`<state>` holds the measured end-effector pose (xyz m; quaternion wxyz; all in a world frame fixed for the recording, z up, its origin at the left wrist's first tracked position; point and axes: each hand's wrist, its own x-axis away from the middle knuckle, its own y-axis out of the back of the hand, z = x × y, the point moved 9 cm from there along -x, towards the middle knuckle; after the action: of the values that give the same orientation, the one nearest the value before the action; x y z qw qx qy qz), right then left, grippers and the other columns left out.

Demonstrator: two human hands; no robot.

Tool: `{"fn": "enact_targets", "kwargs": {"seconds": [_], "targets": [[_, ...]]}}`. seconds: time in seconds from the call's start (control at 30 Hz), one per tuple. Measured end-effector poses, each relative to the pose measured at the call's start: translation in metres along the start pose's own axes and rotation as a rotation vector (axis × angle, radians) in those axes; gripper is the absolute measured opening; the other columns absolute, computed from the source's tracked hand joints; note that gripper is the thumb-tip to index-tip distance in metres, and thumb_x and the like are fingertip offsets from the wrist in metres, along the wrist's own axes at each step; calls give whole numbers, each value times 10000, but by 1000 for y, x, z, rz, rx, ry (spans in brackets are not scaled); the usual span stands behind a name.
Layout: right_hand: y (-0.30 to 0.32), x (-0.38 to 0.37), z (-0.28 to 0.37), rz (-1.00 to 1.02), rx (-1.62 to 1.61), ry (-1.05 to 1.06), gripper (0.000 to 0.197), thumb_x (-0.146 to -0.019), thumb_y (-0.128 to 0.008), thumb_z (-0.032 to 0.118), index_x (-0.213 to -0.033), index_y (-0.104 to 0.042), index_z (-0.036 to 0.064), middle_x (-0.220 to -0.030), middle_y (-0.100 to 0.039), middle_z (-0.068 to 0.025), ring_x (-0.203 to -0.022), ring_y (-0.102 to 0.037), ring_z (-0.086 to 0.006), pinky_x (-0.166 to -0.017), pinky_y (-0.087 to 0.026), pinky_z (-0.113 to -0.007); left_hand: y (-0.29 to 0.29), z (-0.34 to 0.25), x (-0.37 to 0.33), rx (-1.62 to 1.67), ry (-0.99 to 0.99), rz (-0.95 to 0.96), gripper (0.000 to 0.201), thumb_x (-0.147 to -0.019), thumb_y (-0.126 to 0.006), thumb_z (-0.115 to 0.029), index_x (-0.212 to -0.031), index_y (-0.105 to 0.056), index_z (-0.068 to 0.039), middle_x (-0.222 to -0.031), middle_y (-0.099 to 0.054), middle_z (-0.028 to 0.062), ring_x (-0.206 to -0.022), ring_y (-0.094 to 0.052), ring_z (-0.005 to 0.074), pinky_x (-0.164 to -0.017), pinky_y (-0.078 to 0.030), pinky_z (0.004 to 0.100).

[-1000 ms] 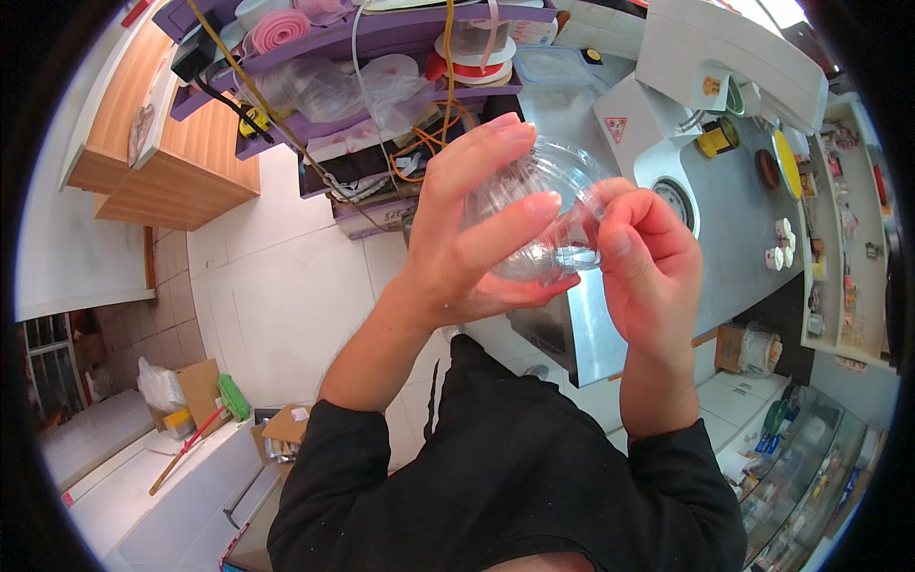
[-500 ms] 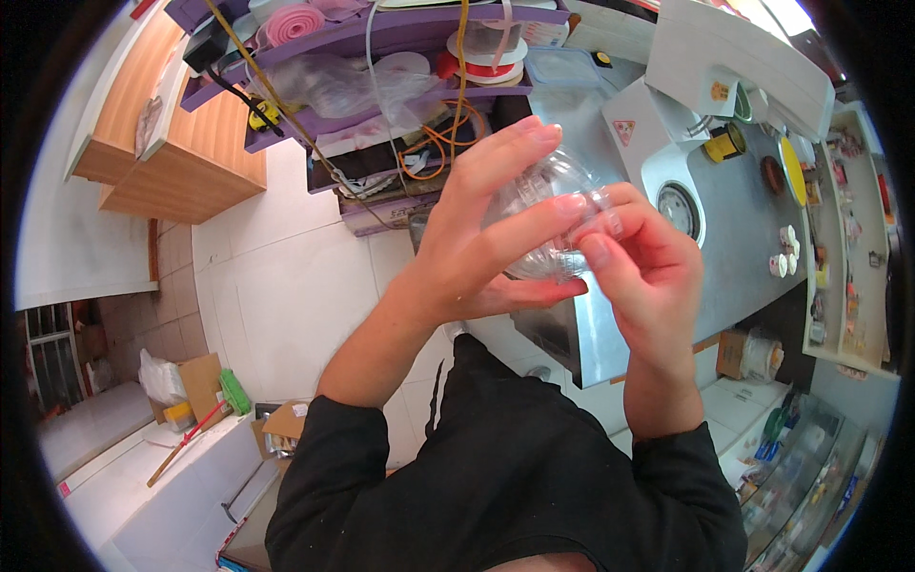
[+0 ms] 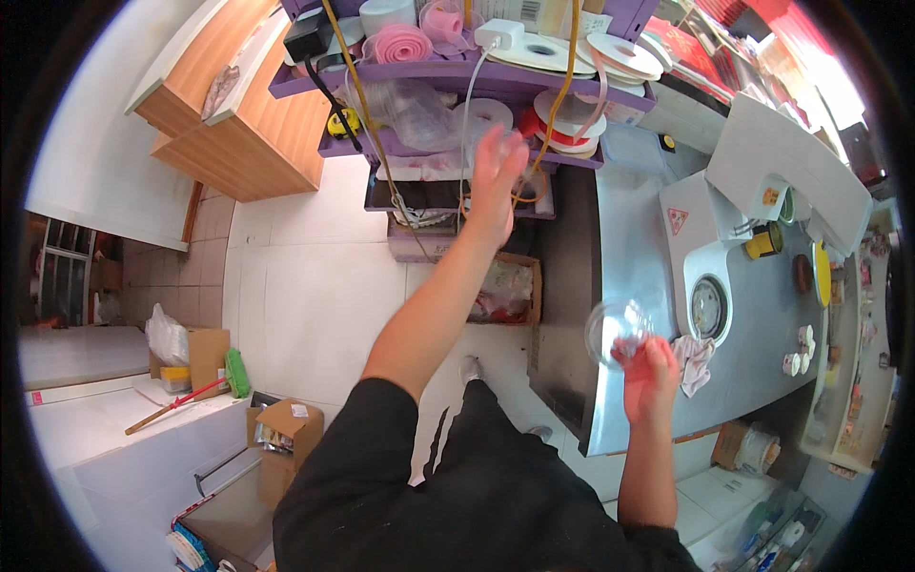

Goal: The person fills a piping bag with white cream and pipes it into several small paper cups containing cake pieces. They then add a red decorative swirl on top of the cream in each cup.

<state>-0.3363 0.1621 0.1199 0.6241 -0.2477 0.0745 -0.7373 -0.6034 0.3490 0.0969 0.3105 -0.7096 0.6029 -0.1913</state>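
My right hand (image 3: 652,374) grips a clear, round plastic container (image 3: 610,329) over the near left part of the steel worktop (image 3: 629,410). Its fingers close round the container's lower right side. Up in front of the purple shelf unit (image 3: 381,143), my left hand (image 3: 498,181) reaches out with its fingers stretched and apart, somewhat blurred. Nothing plainly shows in it. Close to it hang a white cable (image 3: 466,105) and a yellow-brown cord (image 3: 564,95), with ribbon spools (image 3: 567,119) on the shelf behind.
On the worktop stand a white machine (image 3: 701,257) with a raised lid, a pink cloth (image 3: 697,362) and several small white cups (image 3: 799,353). Below the shelves sits an open cardboard box (image 3: 519,296) with bagged items. Wooden cabinets (image 3: 248,153) are at the far left.
My left hand has let go of the container and moved up to the shelves. My right hand has lowered with the container towards the worktop's near edge. The view has shifted left.
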Motion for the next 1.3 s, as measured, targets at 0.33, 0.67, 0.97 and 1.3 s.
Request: {"fn": "enact_targets", "kwargs": {"seconds": [0.33, 0.67, 0.97, 1.3], "targets": [[73, 58, -14, -233, -26, -42, 105, -848, -528, 115, -861, -532, 11, -839, -588, -89, -800, -606, -261, -724, -507, -409, 11, 11, -140, -295, -248, -66, 677, -677, -767, -278, -1161, -399, 18, -1141, -514, 130, -1007, -509, 213, -879, -387, 314], [45, 21, -62, -153, -207, -129, 119, -864, -512, 135, -868, -523, 17, -904, -592, -102, -843, -589, -235, -738, -496, -396, -14, 2, -109, -825, -455, -60, 702, -804, -587, -410, -1276, -316, 35, -1295, -333, 240, -1221, -294, 374, -1016, -233, 401], [65, 33, -54, -185, -125, -121, 132, -865, -503, 150, -869, -523, 19, -903, -578, -86, -847, -586, -236, -742, -493, -383, -11, -12, -42, -1256, -697, -40, 209, -788, -514, -50, -992, -555, -27, -1078, -512, 164, -1030, -483, 302, -895, -376, 353], [39, 84, 58, 57, 1009, 598, 177, -673, -639, -37, -827, -568, 14, -907, -573, -126, -834, -566, -263, -723, -458, -314, -138, 123, 270, 26, 704, 352, 821, -778, -643, -300, -1391, -122, -135, -1356, -282, 118, -1194, -372, 280, -948, -357, 403]]}}
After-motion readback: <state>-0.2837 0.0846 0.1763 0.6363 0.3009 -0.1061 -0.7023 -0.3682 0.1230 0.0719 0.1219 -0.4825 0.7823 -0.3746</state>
